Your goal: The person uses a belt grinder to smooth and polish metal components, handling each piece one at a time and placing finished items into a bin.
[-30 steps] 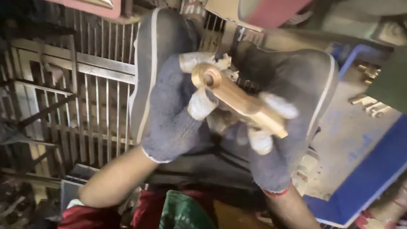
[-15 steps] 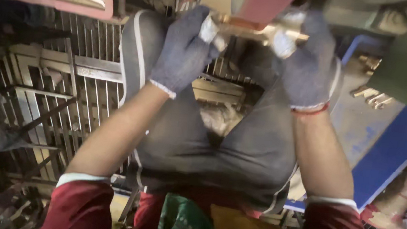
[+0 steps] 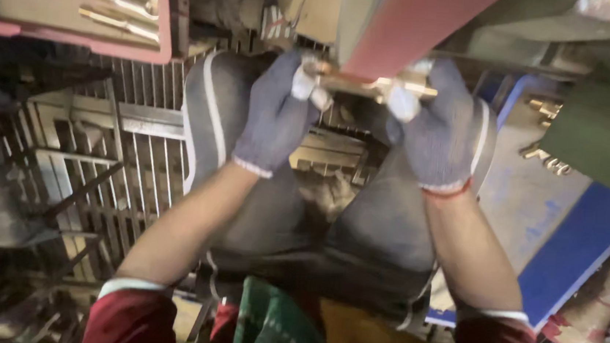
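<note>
Both of my hands wear grey knit gloves and grip one long brass fitting [image 3: 357, 85] by its two ends. My left hand [image 3: 277, 114] closes on the left end, my right hand [image 3: 437, 128] on the right end. The fitting is held level, pressed up against a reddish belt [image 3: 413, 26] that slants down from the top right. Its middle is partly hidden by the belt. My knees in grey trousers lie right below the hands.
A red tray [image 3: 69, 4] with several brass rods is at the top left. A blue tray [image 3: 570, 246] with more brass fittings [image 3: 547, 137] lies at the right. A metal grate floor [image 3: 99, 168] spreads at the left. Green machine housing [image 3: 609, 139] stands at the right.
My hands have carried the brass fitting up and away from my lap and turned it level against the reddish belt. My arms are now stretched out.
</note>
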